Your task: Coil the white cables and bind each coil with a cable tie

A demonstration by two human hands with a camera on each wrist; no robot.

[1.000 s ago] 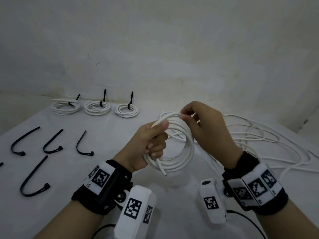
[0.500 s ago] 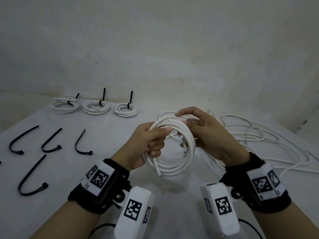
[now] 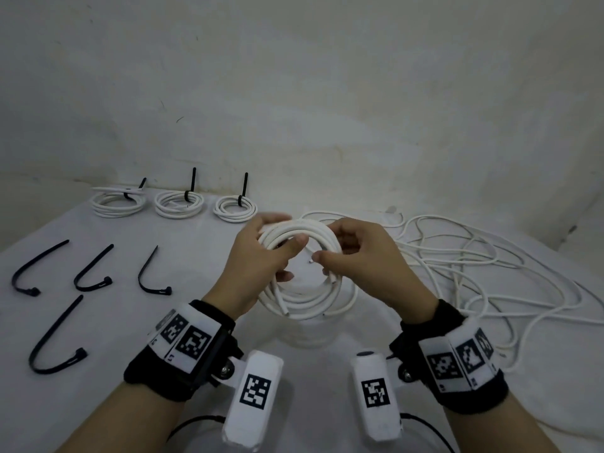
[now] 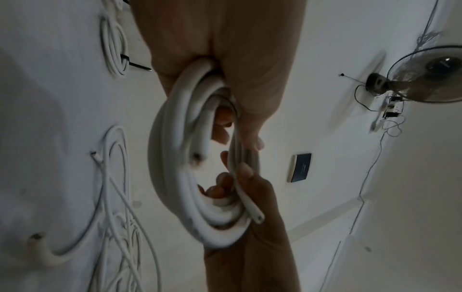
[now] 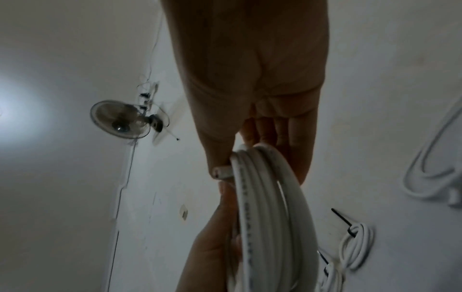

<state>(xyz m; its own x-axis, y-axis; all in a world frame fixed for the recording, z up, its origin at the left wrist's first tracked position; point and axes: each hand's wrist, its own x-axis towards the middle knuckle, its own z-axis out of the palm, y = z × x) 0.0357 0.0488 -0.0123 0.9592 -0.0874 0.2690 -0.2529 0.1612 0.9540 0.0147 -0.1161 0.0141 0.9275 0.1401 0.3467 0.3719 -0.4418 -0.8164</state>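
So, left to right: four loose ties (image 3: 88,273) still wait, left hand (image 3: 258,266) grips the coil (image 3: 304,282), right hand (image 3: 362,256) has now pinched its loose end in above the table (image 3: 98,403); winding looks done, tie next

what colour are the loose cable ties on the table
Black; the loose curved plastic cable ties show best in the head view.

On the table (image 3: 202,325), three bound coils (image 3: 179,204) lie behind and left of the held coil (image 3: 304,276), four loose cable ties (image 3: 91,273) to its left, tangled cables (image 3: 490,273) to its right.
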